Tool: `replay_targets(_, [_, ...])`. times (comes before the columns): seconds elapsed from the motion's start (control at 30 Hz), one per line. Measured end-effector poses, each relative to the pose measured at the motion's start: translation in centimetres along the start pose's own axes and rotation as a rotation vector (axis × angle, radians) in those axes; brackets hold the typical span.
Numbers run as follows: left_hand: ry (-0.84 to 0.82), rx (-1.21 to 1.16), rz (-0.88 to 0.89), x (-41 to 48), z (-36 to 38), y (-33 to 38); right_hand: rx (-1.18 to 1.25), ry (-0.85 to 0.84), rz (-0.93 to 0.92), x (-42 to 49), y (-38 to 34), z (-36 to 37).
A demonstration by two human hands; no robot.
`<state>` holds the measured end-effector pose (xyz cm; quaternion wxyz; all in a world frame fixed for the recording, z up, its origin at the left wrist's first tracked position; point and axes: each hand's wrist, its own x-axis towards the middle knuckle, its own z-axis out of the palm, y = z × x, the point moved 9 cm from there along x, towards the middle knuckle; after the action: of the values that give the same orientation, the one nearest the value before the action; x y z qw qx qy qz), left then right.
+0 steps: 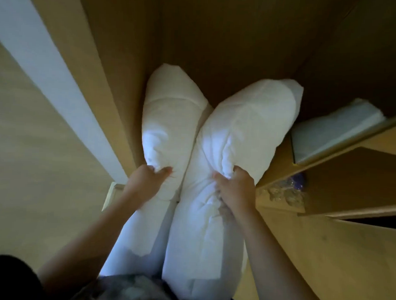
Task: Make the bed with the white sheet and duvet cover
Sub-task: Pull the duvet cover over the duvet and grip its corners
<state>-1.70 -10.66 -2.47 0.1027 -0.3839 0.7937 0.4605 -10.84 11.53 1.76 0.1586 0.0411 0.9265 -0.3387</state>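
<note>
Each hand grips a white pillow: the left hand (146, 181) bunches the left pillow (171, 117), the right hand (235, 187) clutches the right pillow (245, 120), pillows touching, inside a wooden wardrobe (196, 33).

Left pillow (171, 117) & right pillow (242, 129): lower ends hidden behind torso (131, 289) at 6 o'clock. Fingertips of left hand (146, 181) & right hand (236, 189) sunk in fabric, unseen. Purple thing (298, 179) at 3 o'clock blurred, can't ID. Folded white item (334, 130) at 2 o'clock partly behind shelf board (372, 135).
</note>
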Motion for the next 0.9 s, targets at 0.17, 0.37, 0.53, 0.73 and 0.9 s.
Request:
replay_targets(0.17, [0.029,0.026,-0.049,-12.0,-0.6,-8.8,-0.001,-0.123,-0.042,-11.9,4.7,2.5])
replay_targets(0.37, [0.108,0.086,-0.065,-18.6,-5.2,-14.9,0.028,-0.157,-0.065,-21.0,5.0,4.9])
replay_targets(0.53, [0.114,-0.073,-0.153,-22.2,-9.1,-23.3,-0.072,-0.204,-0.139,-26.6,2.7,9.8])
replay_targets(0.73, [0.283,-0.338,-0.262,-26.5,-20.6,-37.0,-0.171,-0.350,-0.322,-35.8,-7.1,21.8])
replay_targets(0.9, [0.397,-0.486,-0.320,-30.4,-31.4,-46.2,-0.252,-0.460,-0.459,-42.5,-16.9,31.7])
